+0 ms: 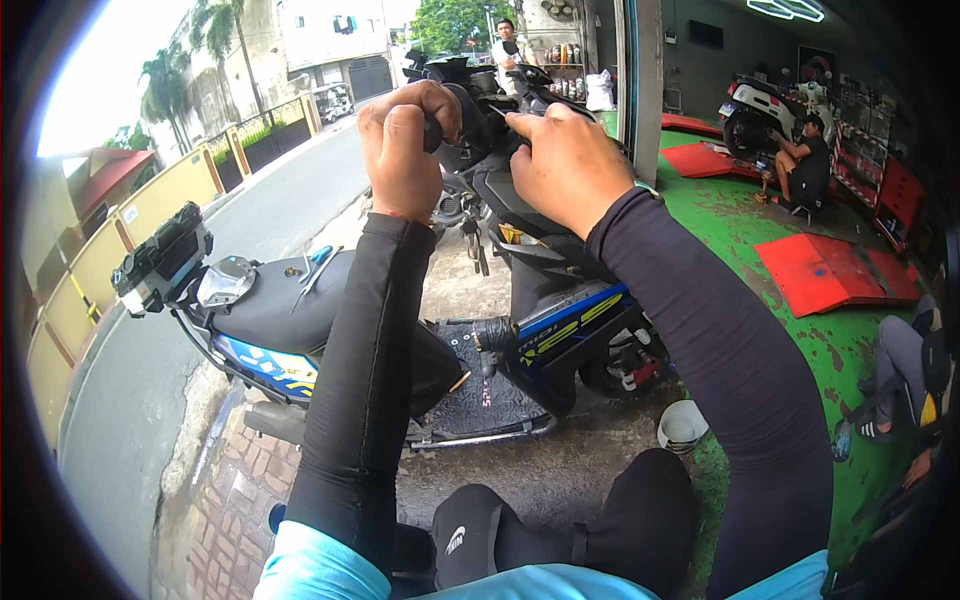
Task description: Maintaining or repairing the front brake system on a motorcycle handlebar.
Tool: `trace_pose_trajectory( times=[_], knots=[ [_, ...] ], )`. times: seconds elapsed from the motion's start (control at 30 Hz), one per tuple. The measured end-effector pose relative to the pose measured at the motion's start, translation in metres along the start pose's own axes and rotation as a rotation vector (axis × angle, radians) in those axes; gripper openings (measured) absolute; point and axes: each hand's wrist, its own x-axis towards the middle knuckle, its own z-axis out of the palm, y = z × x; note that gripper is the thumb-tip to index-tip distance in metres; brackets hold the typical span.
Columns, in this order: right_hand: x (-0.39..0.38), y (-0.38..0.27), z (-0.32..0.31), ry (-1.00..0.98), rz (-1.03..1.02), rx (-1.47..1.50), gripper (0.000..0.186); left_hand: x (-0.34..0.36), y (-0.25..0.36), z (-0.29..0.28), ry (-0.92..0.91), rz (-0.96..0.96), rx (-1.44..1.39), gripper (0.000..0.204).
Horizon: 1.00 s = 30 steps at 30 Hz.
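Both my arms reach up and forward to the front of a blue and black scooter (570, 330). My left hand (405, 150) is closed around a short black rounded grip (432, 134); I cannot tell whether it belongs to the handlebar or to a loose tool. To its right, my right hand (570, 165) is curled with the index finger pointing left, close to the dark handlebar area (480, 125). What its fingers hold, if anything, is hidden. A key set (474, 245) hangs below, between my arms. Pliers and small parts (315, 265) lie on the scooter's black seat (285, 305).
A white bucket (682, 426) stands by the scooter's front wheel. Red ramps (835, 275) lie on the green shop floor. One person (805, 165) sits working at a raised scooter (755, 110); another person (508, 50) stands behind. A street (250, 220) runs along the left.
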Motion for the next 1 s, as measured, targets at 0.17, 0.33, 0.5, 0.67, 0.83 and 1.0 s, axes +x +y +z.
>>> trace_pose_trajectory(
  times=[0.17, 0.33, 0.5, 0.67, 0.83, 1.0],
  knots=[
    [0.008, -0.008, -0.014, -0.276, 0.216, 0.362, 0.051, 0.000, -0.001, -0.002, -0.009, 0.006, 0.040, 0.044],
    [0.021, -0.012, -0.006, -0.498, 0.417, 0.739, 0.055, 0.000, 0.000, -0.002, -0.019, -0.018, -0.025, 0.043],
    [0.008, -0.019, 0.049, -0.031, 0.382, 0.758, 0.046, 0.001, 0.001, 0.000, 0.008, -0.044, -0.087, 0.041],
    [0.005, -0.025, 0.079, 0.115, 0.424, 0.955, 0.051, 0.001, 0.003, 0.002, 0.022, -0.036, -0.017, 0.043],
    [0.001, -0.032, 0.083, 0.140, 0.563, 1.304, 0.051, 0.002, 0.003, 0.006, 0.026, -0.044, -0.029, 0.044],
    [0.005, -0.045, 0.098, 0.374, 0.621, 1.261, 0.045, -0.002, 0.007, 0.004, 0.067, -0.045, 0.046, 0.044]
  ],
)
